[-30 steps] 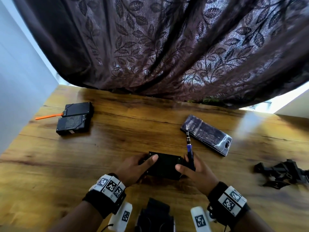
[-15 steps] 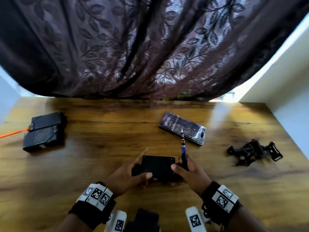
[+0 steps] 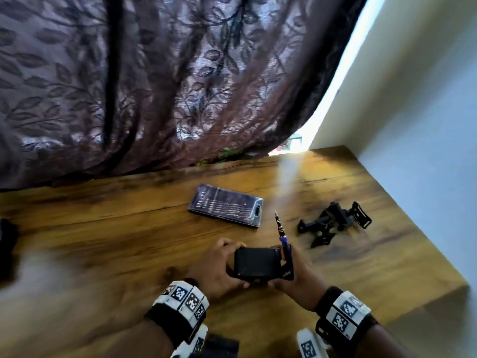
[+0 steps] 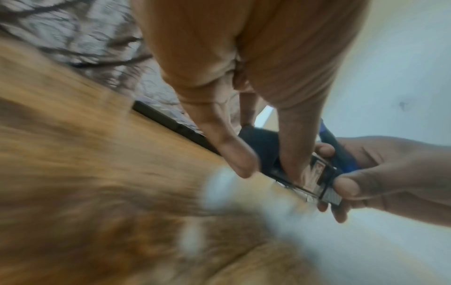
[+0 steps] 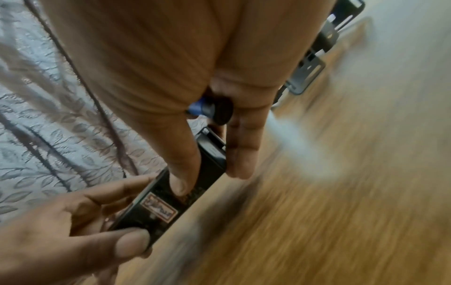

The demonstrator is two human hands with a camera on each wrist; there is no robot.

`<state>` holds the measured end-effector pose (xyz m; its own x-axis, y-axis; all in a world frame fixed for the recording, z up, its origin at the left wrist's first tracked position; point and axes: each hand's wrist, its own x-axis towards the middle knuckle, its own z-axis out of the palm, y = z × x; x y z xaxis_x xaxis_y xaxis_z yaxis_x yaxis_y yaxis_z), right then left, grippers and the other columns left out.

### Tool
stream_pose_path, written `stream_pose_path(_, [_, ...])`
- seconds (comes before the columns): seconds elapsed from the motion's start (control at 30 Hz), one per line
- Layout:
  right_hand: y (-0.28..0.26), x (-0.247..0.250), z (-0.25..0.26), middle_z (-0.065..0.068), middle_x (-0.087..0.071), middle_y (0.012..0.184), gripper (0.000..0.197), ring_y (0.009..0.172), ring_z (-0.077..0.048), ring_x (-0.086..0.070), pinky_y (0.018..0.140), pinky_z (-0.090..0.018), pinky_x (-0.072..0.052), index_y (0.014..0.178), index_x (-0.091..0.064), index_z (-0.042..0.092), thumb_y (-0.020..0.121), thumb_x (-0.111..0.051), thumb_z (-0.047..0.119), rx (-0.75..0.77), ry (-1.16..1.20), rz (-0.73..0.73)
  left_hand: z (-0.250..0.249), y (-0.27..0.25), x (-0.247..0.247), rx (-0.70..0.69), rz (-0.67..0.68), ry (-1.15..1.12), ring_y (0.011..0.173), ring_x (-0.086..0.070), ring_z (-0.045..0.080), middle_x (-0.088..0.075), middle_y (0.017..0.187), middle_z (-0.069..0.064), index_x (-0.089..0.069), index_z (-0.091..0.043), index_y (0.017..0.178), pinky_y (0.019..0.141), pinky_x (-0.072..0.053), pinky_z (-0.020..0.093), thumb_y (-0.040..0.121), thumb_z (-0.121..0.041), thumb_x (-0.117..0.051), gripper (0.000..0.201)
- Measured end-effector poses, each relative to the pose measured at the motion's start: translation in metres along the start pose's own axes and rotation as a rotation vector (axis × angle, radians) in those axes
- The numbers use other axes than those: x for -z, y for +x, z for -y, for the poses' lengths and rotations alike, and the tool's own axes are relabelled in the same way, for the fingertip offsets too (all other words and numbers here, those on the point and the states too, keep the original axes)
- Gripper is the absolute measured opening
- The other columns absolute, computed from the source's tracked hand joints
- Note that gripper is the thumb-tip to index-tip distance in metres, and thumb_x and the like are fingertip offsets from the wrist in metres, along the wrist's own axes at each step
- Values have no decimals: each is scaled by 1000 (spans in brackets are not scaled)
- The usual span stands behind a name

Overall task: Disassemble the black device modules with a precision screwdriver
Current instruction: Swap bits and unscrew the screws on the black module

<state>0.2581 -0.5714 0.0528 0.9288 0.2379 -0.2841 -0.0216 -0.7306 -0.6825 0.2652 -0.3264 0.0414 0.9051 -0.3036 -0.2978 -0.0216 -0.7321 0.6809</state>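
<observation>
A black device module (image 3: pixel 255 263) is lifted off the wooden table (image 3: pixel 103 241), held between both hands. My left hand (image 3: pixel 219 267) grips its left end, fingers over the top and thumb at the near edge. My right hand (image 3: pixel 296 275) grips the right end and also holds a blue-handled precision screwdriver (image 3: pixel 282 239), tip pointing up and away. The left wrist view shows the module (image 4: pixel 314 179) with a sticker, pinched by both hands. In the right wrist view the module (image 5: pixel 171 196) lies between thumb and fingers, with the screwdriver cap (image 5: pixel 219 111) tucked in the palm.
A clear screwdriver bit case (image 3: pixel 225 205) lies beyond the hands. Black bracket parts (image 3: pixel 333 223) lie to the right near the table's right edge. Another black module (image 3: pixel 6 244) shows at the far left. A dark leaf-patterned curtain (image 3: pixel 180 86) hangs behind; a wall stands at the right.
The module has come up off the table and tilted toward me, held by both hands. My left fingers have closed round its end. The head view has swung to the right.
</observation>
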Motion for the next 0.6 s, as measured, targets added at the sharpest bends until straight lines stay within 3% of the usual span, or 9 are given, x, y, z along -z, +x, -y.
stream_pose_path(0.13, [16,33,-37,15,-58,115,63,106,-6,-56,94,-28,-49,119,-45,39,71,-87,33,-30,-74,26,-31,38,-24,-20,-18,88,120,-51,8,-45,138,-15,-53,-33,141,95,-42,20,67,-49,-90,85])
stream_pose_path(0.27, [36,65,-58,17,-58,108,58,101,-3,-57,82,-7,-40,115,-45,34,76,-86,20,9,-67,79,-51,69,-48,16,-78,74,114,-53,9,-47,130,-13,-55,-30,137,94,-44,20,63,-47,-93,84])
stream_pose_path(0.37, [51,84,-77,16,-56,105,50,95,-5,-55,76,-6,-36,112,-44,29,80,-83,21,39,-119,82,-64,95,-61,30,-119,72,107,-45,3,-46,128,-10,-56,-25,137,88,-31,8,64,-41,-94,85])
stream_pose_path(0.47, [63,97,-87,12,-54,113,53,105,-8,-52,91,-22,-40,117,-42,33,83,-79,17,42,-108,73,-76,114,-67,52,-152,79,109,-46,5,-48,130,-4,-58,-21,136,88,-27,6,65,-35,-95,81])
stream_pose_path(0.6, [71,105,-94,12,-55,115,57,109,-5,-51,101,-23,-42,124,-44,30,84,-78,9,45,-65,24,-85,129,-73,96,-202,76,122,-52,16,-51,132,-1,-58,-20,138,104,-35,18,63,-33,-96,85])
